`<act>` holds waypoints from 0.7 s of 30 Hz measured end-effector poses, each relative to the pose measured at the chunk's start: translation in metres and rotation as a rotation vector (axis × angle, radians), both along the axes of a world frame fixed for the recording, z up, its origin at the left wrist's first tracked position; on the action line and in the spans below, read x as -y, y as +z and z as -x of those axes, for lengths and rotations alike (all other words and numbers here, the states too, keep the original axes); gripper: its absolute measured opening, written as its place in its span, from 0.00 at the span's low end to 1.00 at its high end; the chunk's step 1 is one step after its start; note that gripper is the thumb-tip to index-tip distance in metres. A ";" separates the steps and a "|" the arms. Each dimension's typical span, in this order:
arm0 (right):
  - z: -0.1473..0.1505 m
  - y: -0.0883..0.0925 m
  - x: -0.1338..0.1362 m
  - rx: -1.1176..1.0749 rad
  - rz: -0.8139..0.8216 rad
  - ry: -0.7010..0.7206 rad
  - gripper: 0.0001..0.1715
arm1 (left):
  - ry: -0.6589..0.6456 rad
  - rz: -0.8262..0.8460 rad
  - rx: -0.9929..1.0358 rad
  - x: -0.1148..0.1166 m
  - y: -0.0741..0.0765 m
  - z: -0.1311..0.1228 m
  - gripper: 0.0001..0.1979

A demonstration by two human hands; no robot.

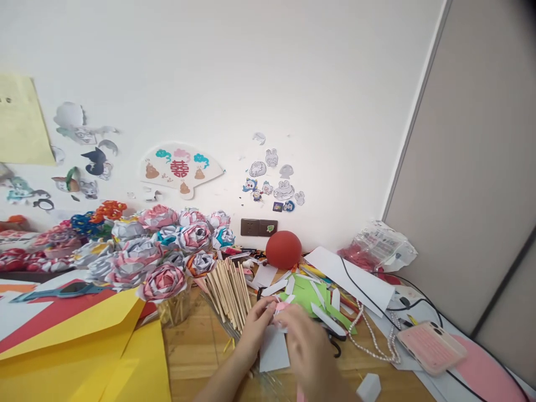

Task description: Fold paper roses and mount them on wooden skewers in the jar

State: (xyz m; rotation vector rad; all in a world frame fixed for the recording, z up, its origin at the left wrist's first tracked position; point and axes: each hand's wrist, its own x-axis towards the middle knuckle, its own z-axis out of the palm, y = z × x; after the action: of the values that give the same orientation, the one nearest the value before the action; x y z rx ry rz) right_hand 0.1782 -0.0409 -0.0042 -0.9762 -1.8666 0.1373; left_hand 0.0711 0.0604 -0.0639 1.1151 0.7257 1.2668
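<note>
Side by side over the wooden table, my two hands are closed around a small pink-and-white paper piece (pixel 281 306). The fingers of my left hand (pixel 258 319) pinch it from the left. My right hand (pixel 302 334) is slightly blurred and grips it from the right, covering part of it. Directly below lies a white paper sheet (pixel 274 350). A bundle of wooden sticks (pixel 228 290) rests just left of my left hand. Behind my hands are green paper pieces (pixel 307 293) with white paper strips on top.
Paper roses (pixel 163 282) stand in a clear container at the left, beside large yellow paper (pixel 84 357). A red balloon (pixel 283 249) sits against the wall. To the right are a bead string (pixel 377 354), black cables and a pink-and-white case (pixel 433 347).
</note>
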 end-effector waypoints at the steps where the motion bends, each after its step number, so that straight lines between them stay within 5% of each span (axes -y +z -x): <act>1: -0.015 0.002 -0.015 -0.009 0.070 -0.108 0.15 | -0.013 -0.023 -0.029 0.003 0.003 0.000 0.11; 3: -0.040 0.004 -0.035 -0.013 0.120 -0.209 0.14 | -0.044 -0.061 -0.085 0.008 0.010 -0.001 0.10; 5: -0.053 0.003 -0.042 0.021 0.188 -0.159 0.14 | -0.075 -0.103 -0.162 0.012 0.016 -0.002 0.10; 9: -0.058 0.001 -0.040 -0.004 0.325 -0.044 0.11 | -0.166 -0.244 -0.412 0.020 0.032 -0.001 0.10; 13: -0.056 -0.001 -0.039 -0.098 0.424 -0.097 0.07 | -0.234 -0.226 -0.512 0.028 0.045 0.003 0.12; 21: -0.041 -0.015 -0.043 -0.272 0.554 -0.142 0.09 | -0.136 -0.059 -0.402 0.026 0.029 0.022 0.21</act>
State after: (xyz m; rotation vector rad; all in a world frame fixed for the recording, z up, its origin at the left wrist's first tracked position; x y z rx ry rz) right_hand 0.2196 0.0018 -0.0195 -1.3817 -1.5261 0.6940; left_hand 0.0489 0.0339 -0.0349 1.4643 0.8970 0.9632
